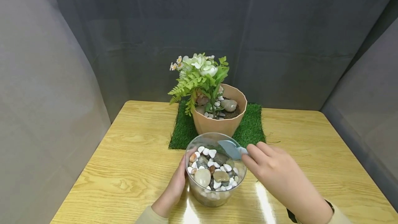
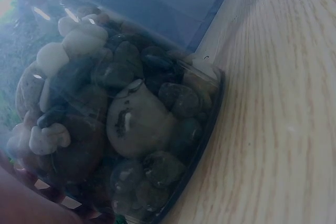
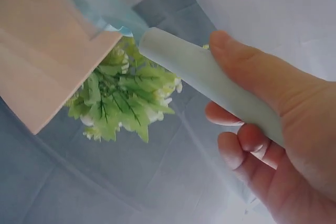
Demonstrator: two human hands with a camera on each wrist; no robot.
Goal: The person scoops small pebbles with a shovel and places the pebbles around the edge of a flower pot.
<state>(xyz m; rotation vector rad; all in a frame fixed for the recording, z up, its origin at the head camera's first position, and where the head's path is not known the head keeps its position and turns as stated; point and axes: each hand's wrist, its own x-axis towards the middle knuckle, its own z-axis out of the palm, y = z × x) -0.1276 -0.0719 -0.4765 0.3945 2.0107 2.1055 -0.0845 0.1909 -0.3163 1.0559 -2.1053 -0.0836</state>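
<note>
My right hand (image 1: 270, 168) grips the pale handle (image 3: 210, 77) of a small blue trowel (image 1: 229, 148). The trowel's blade overlaps the far right rim of a clear round container (image 1: 211, 198). Inside the container lie white pebbles (image 1: 212, 153) and larger smooth stones (image 1: 202, 177), grey, tan and brown. My left hand (image 1: 175, 186) holds the container's left side, its fingers reaching round the wall and partly hidden by it. Through the wall, the left wrist view shows stones (image 2: 139, 119) stacked close to the base.
Behind the container, a peach faceted pot (image 1: 217, 125) stands on a green artificial grass mat (image 1: 253, 127). It holds leafy greenery with white flowers (image 1: 200, 63), stones and dark soil. Grey cloth (image 1: 186, 16) surrounds the wooden table (image 1: 130, 161) at the back and sides.
</note>
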